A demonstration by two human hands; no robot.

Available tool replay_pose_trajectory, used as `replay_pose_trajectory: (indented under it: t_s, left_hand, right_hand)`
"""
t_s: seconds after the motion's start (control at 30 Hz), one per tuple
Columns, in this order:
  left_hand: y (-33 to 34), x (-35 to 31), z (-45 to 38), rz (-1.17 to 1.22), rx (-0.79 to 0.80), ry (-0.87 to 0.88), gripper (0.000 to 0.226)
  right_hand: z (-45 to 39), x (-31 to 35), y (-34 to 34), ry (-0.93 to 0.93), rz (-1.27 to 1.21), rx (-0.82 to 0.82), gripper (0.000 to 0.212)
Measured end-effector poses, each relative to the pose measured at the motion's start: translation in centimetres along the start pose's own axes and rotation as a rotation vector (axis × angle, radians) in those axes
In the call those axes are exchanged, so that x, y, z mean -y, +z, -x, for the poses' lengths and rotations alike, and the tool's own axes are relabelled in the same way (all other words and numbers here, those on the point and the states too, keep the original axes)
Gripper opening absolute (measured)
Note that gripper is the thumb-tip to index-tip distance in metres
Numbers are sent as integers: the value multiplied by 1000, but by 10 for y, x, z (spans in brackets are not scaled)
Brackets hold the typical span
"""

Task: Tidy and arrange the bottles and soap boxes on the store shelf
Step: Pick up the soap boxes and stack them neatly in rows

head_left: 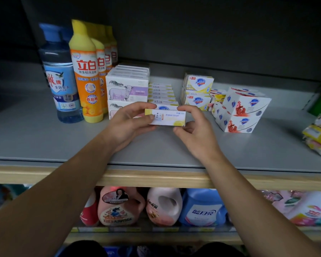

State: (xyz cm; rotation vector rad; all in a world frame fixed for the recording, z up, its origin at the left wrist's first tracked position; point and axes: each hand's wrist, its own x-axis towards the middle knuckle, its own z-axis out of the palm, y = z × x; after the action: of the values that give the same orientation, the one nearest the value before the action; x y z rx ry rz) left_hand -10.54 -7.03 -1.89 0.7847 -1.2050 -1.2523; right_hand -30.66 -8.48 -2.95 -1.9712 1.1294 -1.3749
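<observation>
i have both hands clamped on one soap box [166, 118]: left hand [132, 123] pinching its left end, right hand [195, 130] its right, keeping it level. it hovers just near of the yellow-edged row [162, 93] on the shelf [44, 141], probably its slot.

The scene is dimly lit, with the shelf's back wall [211, 34] left in shadow. Wide-angle bending and blur are seen toward the edges.
</observation>
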Motion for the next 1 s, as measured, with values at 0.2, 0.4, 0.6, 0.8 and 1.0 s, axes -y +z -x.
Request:
replay_pose_trajectory:
  t_s: [0.2,0.4,0.6,0.8,1.0]
  left_hand:
    - [2,-1,1,-45,-26,-67,34]
    - [9,3,2,-280,-106,-44,21]
    - [1,10,-1,-1173,-115,203,19]
    - [-1,21,-1,-1460,58,146,42]
    - [-2,21,-1,-1473,38,188,46]
  right_hand:
    - [1,2,2,-174,418,-63,53]
    - [-4,8,-8,-164,514,91,48]
    - [-31,6,-43,-4,476,144,43]
    - [-88,14,-41,-76,467,-44,43]
    - [-162,8,-4,-140,538,-50,43]
